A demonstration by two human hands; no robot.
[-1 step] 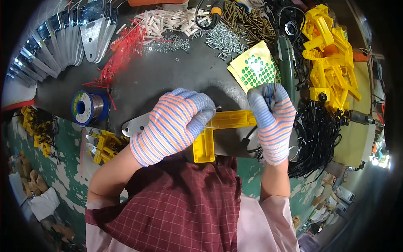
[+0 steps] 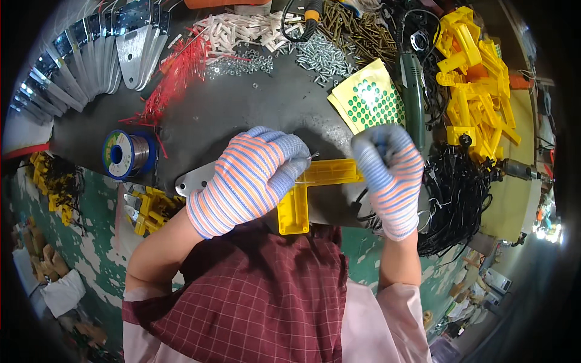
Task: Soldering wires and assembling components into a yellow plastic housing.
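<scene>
My left hand [image 2: 248,181], in a striped knit glove, lies over the left end of a yellow T-shaped plastic housing [image 2: 330,172]. Its thumb and fingers are pinched together, and a thin wire [image 2: 314,155] pokes out at the fingertips. Under that hand a rounded metal plate [image 2: 192,181] with holes sticks out to the left. My right hand [image 2: 390,181], gloved alike, is raised at the housing's right end with fingers curled inward. Motion blur hides what its fingertips hold, if anything. A black cable [image 2: 361,202] shows beside the right wrist.
A solder spool [image 2: 127,155] stands left. Red wires [image 2: 175,85], white sleeves [image 2: 248,31], nuts [image 2: 242,63] and screws [image 2: 324,55] lie behind. Yellow sticker sheets [image 2: 370,97], a green tool [image 2: 413,97], yellow parts [image 2: 475,78] and black cables [image 2: 457,199] are to the right. Metal plates [image 2: 130,57] stand far left.
My right hand has turned and shifted slightly, and the dark strands seen at its fingertips no longer show clearly. The housing's right end has less of the hand over it. My left hand stays put.
</scene>
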